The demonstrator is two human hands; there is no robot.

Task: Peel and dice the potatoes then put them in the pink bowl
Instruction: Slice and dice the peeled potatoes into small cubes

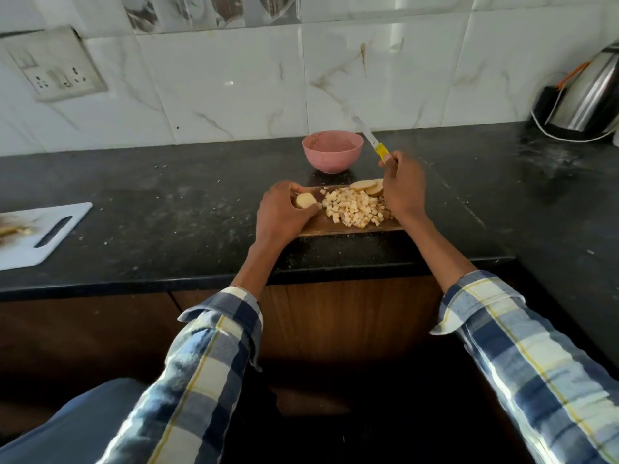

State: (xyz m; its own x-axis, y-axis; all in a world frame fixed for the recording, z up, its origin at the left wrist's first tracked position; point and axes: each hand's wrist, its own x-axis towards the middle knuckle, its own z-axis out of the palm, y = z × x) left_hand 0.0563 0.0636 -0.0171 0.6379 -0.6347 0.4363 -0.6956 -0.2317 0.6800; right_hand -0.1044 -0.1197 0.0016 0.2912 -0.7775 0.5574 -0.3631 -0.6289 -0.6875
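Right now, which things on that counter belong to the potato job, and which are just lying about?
In use: knife, potato piece, diced potato, potato slices, wooden board, pink bowl.
Lying about: white board, kettle, wall socket.

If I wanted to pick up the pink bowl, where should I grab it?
Probably best at the rim of the pink bowl, from above on its left side. It stands upright and open, apart from the wooden board, and its rounded wall narrows to a small base, so low down could slip. The knife in the right hand crowds its right side.
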